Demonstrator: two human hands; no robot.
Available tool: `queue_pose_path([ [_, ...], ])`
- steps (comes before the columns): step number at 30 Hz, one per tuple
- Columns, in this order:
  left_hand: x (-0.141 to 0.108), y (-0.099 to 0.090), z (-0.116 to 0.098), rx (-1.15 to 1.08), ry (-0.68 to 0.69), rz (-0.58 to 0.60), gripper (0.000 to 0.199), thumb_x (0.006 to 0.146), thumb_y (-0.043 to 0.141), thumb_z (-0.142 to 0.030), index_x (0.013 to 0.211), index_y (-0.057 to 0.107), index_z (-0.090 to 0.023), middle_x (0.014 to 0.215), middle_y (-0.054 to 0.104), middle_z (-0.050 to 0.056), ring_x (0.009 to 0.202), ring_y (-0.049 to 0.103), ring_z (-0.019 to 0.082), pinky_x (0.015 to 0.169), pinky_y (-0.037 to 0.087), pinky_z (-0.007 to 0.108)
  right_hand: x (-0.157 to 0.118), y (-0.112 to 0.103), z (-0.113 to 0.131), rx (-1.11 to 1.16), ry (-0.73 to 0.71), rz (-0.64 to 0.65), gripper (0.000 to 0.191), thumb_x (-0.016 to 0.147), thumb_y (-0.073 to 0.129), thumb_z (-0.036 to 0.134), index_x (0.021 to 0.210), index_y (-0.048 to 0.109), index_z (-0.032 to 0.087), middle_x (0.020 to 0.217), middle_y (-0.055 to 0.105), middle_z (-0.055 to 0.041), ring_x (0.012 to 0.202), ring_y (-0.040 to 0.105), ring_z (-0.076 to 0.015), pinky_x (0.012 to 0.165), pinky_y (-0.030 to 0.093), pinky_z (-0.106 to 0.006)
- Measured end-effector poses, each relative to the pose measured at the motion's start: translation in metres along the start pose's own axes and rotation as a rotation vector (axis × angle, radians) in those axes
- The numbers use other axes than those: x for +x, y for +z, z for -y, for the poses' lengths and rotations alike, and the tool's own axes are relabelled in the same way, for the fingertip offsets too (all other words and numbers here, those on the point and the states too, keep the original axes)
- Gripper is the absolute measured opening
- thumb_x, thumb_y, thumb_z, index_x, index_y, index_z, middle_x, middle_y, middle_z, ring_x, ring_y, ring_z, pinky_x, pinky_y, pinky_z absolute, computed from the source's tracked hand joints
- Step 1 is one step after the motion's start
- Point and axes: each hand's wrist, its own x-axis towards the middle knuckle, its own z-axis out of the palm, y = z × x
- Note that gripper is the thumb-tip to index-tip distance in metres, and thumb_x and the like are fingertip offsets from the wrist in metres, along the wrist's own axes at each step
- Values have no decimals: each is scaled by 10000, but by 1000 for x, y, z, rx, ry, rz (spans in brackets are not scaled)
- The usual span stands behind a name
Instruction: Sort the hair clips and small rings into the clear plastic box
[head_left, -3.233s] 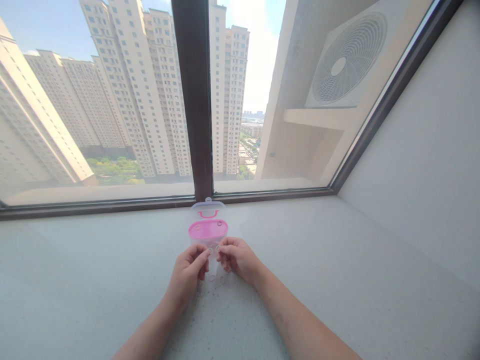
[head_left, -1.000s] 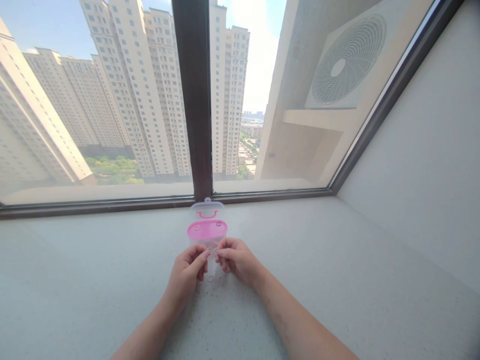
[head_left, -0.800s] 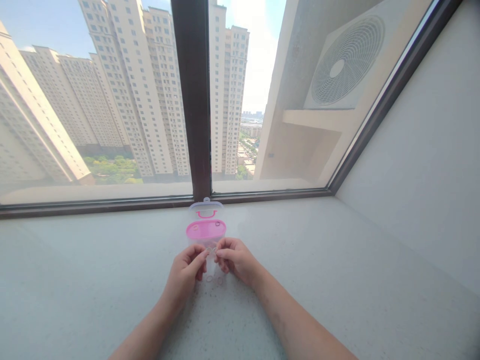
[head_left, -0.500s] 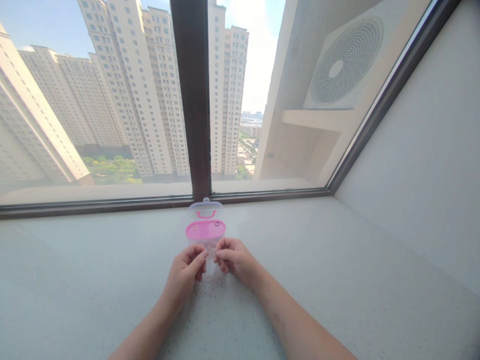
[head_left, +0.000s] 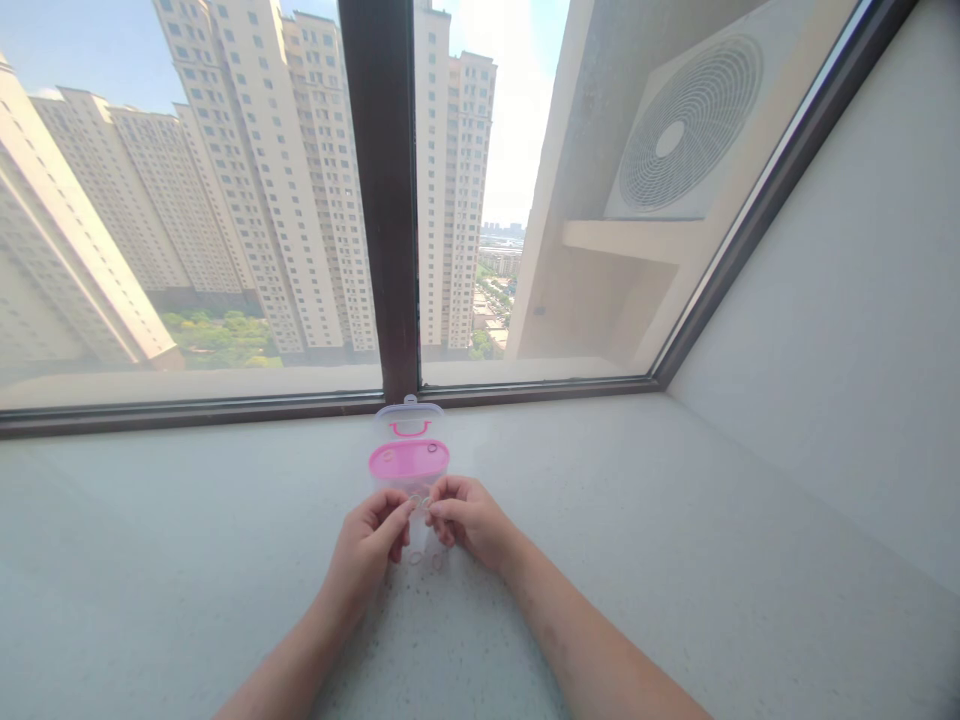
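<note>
My left hand (head_left: pixel 371 530) is closed in a pinch on a small pale ring (head_left: pixel 414 500). Close beside it, my right hand (head_left: pixel 469 520) pinches another small pale ring (head_left: pixel 427 503); whether the two rings touch or link, I cannot tell. Just beyond my fingers stands an oval plastic box with a pink top (head_left: pixel 409 460), its lower part mostly hidden by the hands. A reddish ring and a dark ring (head_left: pixel 432 449) lie on that pink top. Below my fingertips, two thin rings, one of them a pinkish ring (head_left: pixel 437 562), lie on the pale speckled surface.
Behind the pink top is a clear lid (head_left: pixel 410 413) with a pink handle, near the window frame (head_left: pixel 397 300). The pale sill (head_left: pixel 225 560) spreads to both sides, and a white wall (head_left: pixel 825 300) rises at right. Tall buildings and an air-conditioner unit show outside.
The whole view has shifted very slightly. Both hands keep their pinch in nearly the same place, and the box and loose rings stay where they were.
</note>
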Motion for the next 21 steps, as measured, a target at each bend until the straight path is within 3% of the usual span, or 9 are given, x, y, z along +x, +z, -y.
queue_pose_path([
  [21, 2, -1, 3, 23, 25, 10, 242, 771, 628, -395, 734, 595, -158, 480, 495, -62, 405, 401, 75, 408, 301, 179, 0, 0, -1, -3, 2, -14, 112, 638, 641, 143, 724, 569, 145, 588, 627, 4, 378, 456, -63, 370, 316, -179],
])
